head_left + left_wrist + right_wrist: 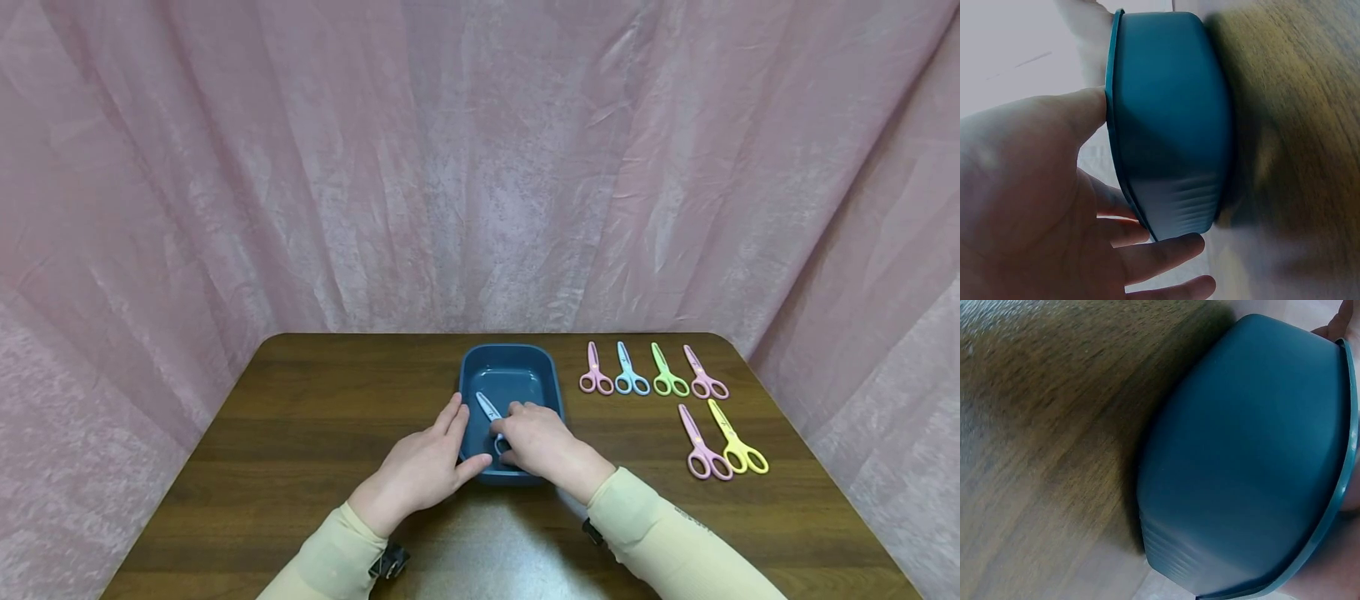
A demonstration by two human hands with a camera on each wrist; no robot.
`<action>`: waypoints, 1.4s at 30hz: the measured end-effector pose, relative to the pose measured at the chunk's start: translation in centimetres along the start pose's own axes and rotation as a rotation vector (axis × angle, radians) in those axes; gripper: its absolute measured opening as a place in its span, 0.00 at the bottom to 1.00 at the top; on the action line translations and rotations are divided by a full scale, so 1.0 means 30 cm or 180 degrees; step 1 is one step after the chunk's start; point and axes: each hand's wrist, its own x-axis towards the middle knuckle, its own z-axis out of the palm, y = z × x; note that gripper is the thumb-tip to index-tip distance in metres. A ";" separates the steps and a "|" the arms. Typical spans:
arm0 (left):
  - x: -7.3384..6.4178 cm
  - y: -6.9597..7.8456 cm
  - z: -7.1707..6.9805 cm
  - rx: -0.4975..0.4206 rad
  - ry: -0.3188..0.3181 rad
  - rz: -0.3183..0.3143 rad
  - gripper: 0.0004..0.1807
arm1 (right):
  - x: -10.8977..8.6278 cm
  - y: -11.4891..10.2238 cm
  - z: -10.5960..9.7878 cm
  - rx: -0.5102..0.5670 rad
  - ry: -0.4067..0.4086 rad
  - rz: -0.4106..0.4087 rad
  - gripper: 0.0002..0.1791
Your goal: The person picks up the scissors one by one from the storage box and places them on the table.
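Observation:
A dark blue tray [512, 357] stands on the table with a pair of light blue scissors [488, 407] inside, blades pointing to the far left. My right hand [542, 440] reaches over the tray's right rim and grips the scissors near the handle loops, which its fingers partly cover. At the tray's left side is my left hand [422, 467], its fingers extended along the outer wall and its thumb at the near rim. The left wrist view shows that thumb touching the rim of the tray [1172, 94]. In the right wrist view the tray wall [1241, 450] hides most of the right hand.
Right of the tray, a back row holds pink scissors [595, 379], blue scissors [631, 379], green scissors [669, 380] and another pink pair [705, 383]. Nearer lie pink scissors [703, 454] beside yellow scissors [738, 450]. A pink curtain [480, 183] hangs behind the wooden table [337, 400].

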 end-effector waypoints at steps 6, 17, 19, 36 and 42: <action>-0.001 -0.001 -0.001 -0.0014 0.0000 -0.0010 0.48 | 0.003 0.005 0.004 -0.0008 0.0011 -0.0024 0.18; 0.000 -0.001 -0.004 -0.0025 0.0011 0.0010 0.48 | 0.003 0.009 0.005 0.0014 0.0073 -0.0032 0.17; 0.000 -0.001 -0.004 -0.0024 0.0009 0.0008 0.48 | 0.004 0.009 0.006 0.0029 0.0047 -0.0022 0.17; 0.001 -0.001 0.002 -0.0001 -0.0006 -0.0008 0.48 | -0.003 0.009 0.012 0.0039 0.0106 -0.0026 0.18; 0.001 0.000 0.003 -0.0007 -0.0018 -0.0001 0.48 | -0.010 0.009 0.013 0.0024 0.0191 -0.0045 0.18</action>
